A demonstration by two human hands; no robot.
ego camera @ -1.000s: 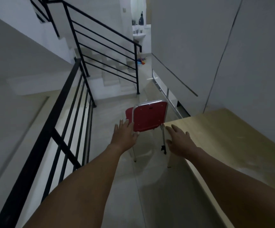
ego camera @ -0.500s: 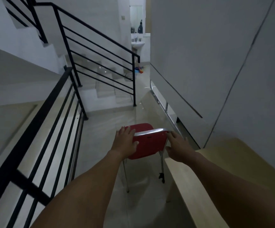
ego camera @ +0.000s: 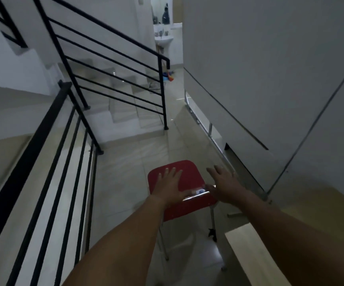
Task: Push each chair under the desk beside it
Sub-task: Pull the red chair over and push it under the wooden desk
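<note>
A red chair (ego camera: 190,172) with thin metal legs stands on the tiled floor, seen from behind and above, just left of the light wooden desk (ego camera: 249,252) at the lower right. Its backrest faces me, with a shiny top rail. My left hand (ego camera: 168,185) lies over the left part of that rail, fingers spread flat above the seat. My right hand (ego camera: 223,182) is over the rail's right end, fingers also spread and not curled round anything. My right forearm hides part of the desk top.
A black metal railing (ego camera: 49,162) runs along the left, with tiled stairs (ego camera: 125,104) rising behind it. A grey wall (ego camera: 259,69) closes the right side. Far down the passage are a white washbasin (ego camera: 164,39) and colourful items on the floor (ego camera: 169,76).
I have come closer and now look down on the chair. My hands went from reaching, to holding the backrest's sides, to lying spread over its top rail.
</note>
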